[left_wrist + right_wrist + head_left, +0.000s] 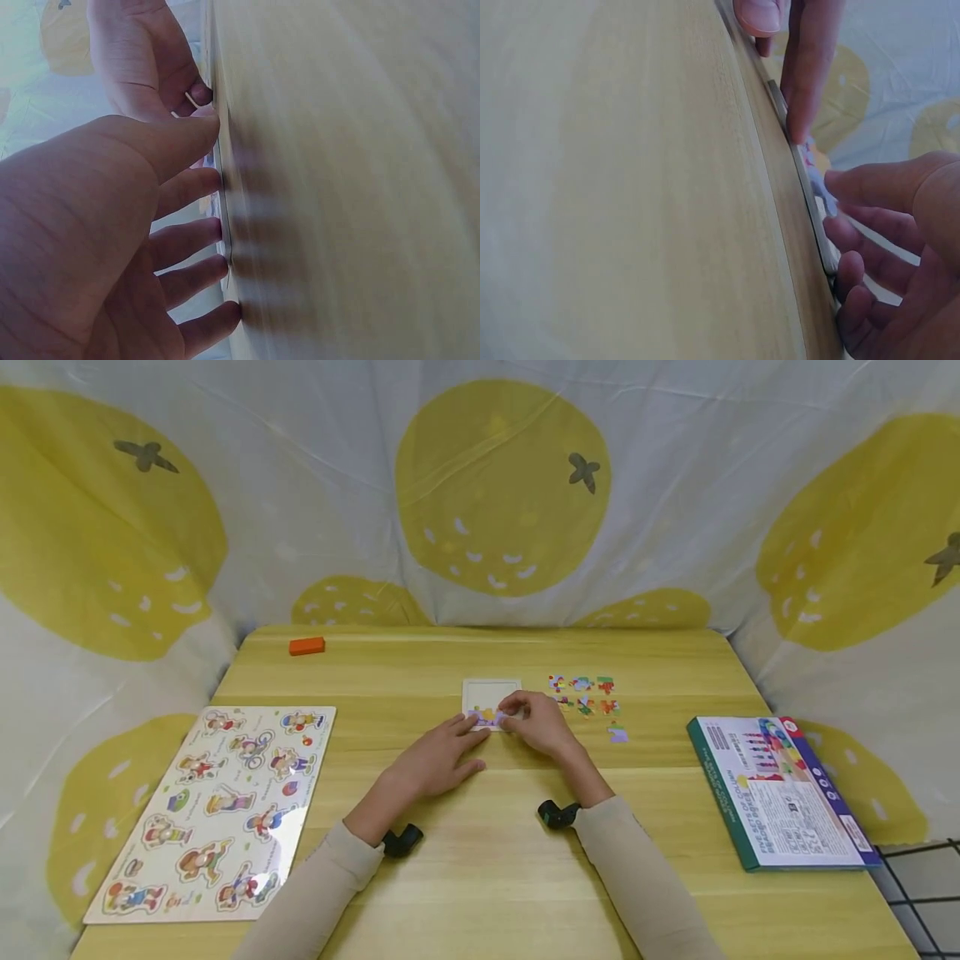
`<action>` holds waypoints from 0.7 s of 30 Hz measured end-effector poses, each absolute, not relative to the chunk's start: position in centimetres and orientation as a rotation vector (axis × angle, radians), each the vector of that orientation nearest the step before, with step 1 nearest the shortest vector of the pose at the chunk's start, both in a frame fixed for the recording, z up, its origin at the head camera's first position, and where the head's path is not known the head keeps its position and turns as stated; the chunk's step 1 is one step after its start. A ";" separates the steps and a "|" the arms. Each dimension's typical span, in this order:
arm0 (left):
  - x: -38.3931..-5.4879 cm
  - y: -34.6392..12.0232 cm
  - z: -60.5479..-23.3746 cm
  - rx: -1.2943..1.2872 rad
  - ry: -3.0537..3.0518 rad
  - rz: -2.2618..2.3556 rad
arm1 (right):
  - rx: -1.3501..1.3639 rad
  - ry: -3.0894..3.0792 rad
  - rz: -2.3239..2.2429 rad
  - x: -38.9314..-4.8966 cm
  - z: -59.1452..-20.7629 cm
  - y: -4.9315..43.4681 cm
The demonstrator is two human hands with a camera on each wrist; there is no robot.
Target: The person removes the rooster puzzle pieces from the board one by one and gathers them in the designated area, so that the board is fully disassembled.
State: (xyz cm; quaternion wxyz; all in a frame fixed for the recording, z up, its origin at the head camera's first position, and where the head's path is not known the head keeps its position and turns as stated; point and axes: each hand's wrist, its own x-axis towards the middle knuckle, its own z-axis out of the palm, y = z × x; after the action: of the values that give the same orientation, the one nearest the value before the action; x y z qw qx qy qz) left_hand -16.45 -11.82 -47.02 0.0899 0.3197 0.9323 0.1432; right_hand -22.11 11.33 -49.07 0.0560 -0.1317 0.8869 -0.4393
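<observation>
A small square puzzle tray lies at the table's middle, with a few joined purple and yellow jigsaw pieces along its near side. My left hand lies flat to the left, fingers stretched out and fingertips touching the tray's near left edge. Over the tray's near right corner, my right hand bends its fingers and pinches a purple jigsaw piece between thumb and finger, low at the tray in the right wrist view. The fingers partly hide this piece.
Several loose jigsaw pieces lie right of the tray. A large board with cartoon children is at the left, an orange block at the back left. A boxed set lies at the right. A patterned cloth hangs behind the table.
</observation>
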 end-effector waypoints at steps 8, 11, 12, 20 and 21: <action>-16.5 -11.8 -46.6 0.945 2.768 0.429 | -0.389 2.673 -1.371 -22.1 -48.7 11.3; -16.5 -11.8 -46.7 0.941 2.769 0.426 | -0.375 2.644 -1.401 -22.1 -48.7 11.5; -16.6 -11.8 -46.8 0.940 2.771 0.425 | -0.370 2.633 -1.412 -22.2 -48.7 11.6; -16.5 -11.7 -47.1 0.931 2.783 0.443 | -0.403 2.579 -1.471 -22.2 -48.8 12.6; -16.5 -11.7 -47.1 0.930 2.786 0.452 | -0.408 2.576 -1.477 -22.2 -48.7 12.8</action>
State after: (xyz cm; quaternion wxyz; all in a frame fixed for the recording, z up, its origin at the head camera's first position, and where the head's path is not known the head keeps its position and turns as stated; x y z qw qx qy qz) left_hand -16.48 -11.71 -47.06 0.0846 0.3118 0.9342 0.1515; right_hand -22.21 12.77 -48.67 0.0723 -0.1357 0.8572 -0.4914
